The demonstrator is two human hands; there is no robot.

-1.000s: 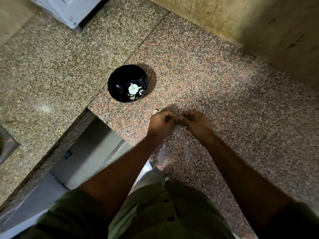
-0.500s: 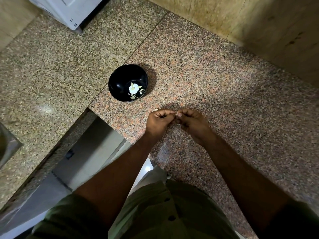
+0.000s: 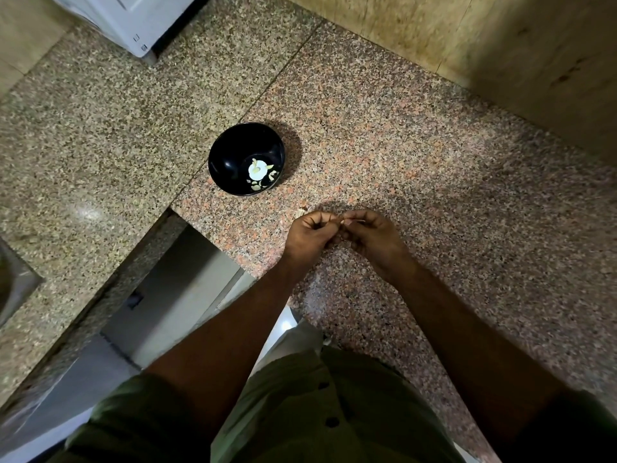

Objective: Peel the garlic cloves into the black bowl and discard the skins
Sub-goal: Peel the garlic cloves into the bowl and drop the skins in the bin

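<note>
The black bowl (image 3: 233,162) stands on the granite counter, up and to the left of my hands. It holds a white garlic piece (image 3: 257,169) and several pale bits. My left hand (image 3: 309,237) and my right hand (image 3: 374,240) meet just above the counter, fingertips pinched together on a small garlic clove (image 3: 343,222) that is mostly hidden by the fingers. A pale scrap of skin (image 3: 300,212) lies on the counter beside my left hand.
The pink granite counter (image 3: 434,182) runs right to a tan wall (image 3: 500,45). A greyer slab (image 3: 100,128) joins it on the left, with a white appliance (image 3: 133,18) at the back. The counter edge drops to the floor (image 3: 173,295) below left.
The hands stay together on the clove; the fingers have shifted slightly as they work at it. The bowl has not moved.
</note>
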